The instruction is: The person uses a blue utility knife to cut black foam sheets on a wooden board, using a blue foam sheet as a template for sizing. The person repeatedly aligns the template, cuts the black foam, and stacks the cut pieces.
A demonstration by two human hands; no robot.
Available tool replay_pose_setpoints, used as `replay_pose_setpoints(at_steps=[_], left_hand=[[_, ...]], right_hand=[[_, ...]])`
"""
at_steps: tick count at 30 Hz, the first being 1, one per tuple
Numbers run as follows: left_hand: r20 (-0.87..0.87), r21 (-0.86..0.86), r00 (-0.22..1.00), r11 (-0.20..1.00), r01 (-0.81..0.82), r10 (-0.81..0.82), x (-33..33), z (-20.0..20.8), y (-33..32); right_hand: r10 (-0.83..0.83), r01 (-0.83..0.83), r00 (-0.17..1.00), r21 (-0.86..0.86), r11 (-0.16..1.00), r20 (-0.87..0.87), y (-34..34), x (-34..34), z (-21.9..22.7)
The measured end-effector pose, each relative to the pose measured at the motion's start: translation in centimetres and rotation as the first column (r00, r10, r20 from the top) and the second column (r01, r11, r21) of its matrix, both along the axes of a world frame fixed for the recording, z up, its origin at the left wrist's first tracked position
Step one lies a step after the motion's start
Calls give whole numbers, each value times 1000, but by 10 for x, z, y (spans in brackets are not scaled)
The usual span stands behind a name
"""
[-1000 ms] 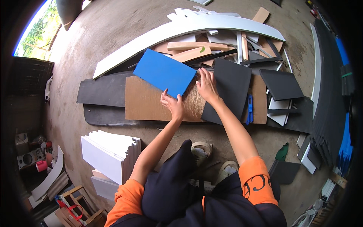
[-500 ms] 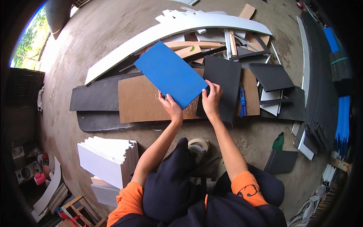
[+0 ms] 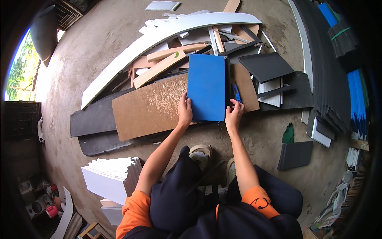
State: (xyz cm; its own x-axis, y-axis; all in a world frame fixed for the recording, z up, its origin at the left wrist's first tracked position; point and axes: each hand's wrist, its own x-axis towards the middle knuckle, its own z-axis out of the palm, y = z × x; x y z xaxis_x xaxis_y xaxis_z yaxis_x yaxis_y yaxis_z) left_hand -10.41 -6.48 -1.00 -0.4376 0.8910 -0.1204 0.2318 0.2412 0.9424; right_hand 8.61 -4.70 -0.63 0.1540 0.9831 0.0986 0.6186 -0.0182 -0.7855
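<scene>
A blue rectangular foam-like sheet lies upright in front of me, over a dark sheet whose edge shows along its right side. My left hand grips the blue sheet's left edge near the lower corner. At the lower right edge my right hand has its thumb and fingers closed on the sheet's side; how much of the dark sheet is in that grip is hidden. Beneath is a worn brown board. A blue utility knife lies on the board just beyond my right hand.
Mixed offcuts are heaped behind the board, with a long curved white strip across them. Black sheets lie to the right. A stack of white sheets stands near my left knee. Dark long sheets line the right.
The blue sheet has turned from slanted to nearly straight and come down over the dark sheet. Both hands have moved with it. The view has shifted somewhat.
</scene>
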Motion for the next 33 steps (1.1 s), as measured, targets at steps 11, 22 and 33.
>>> replay_pose_setpoints(at_steps=[11, 22, 33], left_hand=[[-349, -76, 936, 997, 18, -43, 10, 7, -7], [-397, -71, 918, 997, -27, -4, 20, 1, -3], [-298, -231, 921, 955, 186, -252, -19, 8, -3]], right_hand=[[-33, 3, 988, -189, 982, -153, 12, 4, -6], [19, -38, 994, -178, 983, -108, 18, 10, -13], [129, -137, 990, -139, 981, -63, 15, -1, 22]])
